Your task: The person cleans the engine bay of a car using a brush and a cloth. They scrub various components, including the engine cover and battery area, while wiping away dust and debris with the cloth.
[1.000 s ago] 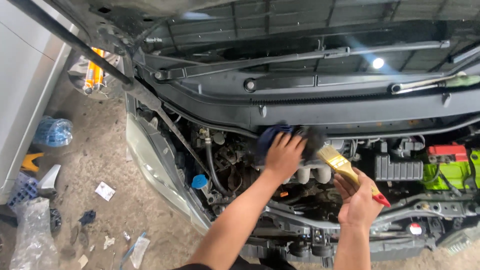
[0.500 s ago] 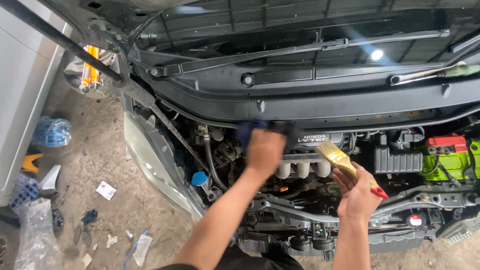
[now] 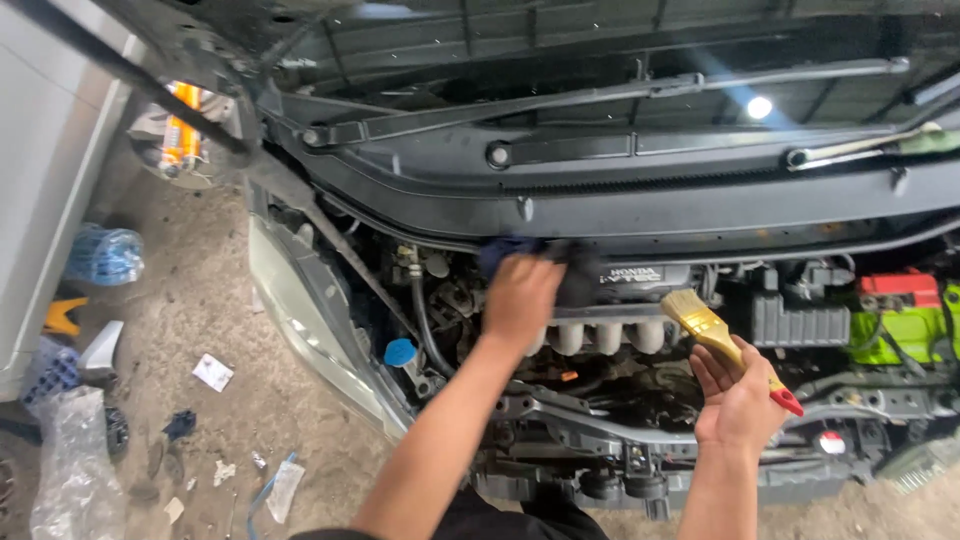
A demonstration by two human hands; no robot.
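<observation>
The left hand (image 3: 520,298) presses a dark blue rag (image 3: 505,250) — soft, light, best bunched in the palm — onto the engine top (image 3: 620,290), while the right hand (image 3: 738,398) closes on a paintbrush (image 3: 712,330) — light, stiff-handled — just beside it.

Cloth (image 3: 505,250) dark blue; brush (image 3: 712,335) – pale yellow bristles, wooden handle, red tip; reservoir cap (image 3: 400,351) blue; battery (image 3: 905,322) green – red cover; intake pipes (image 3: 605,337) silver.
</observation>
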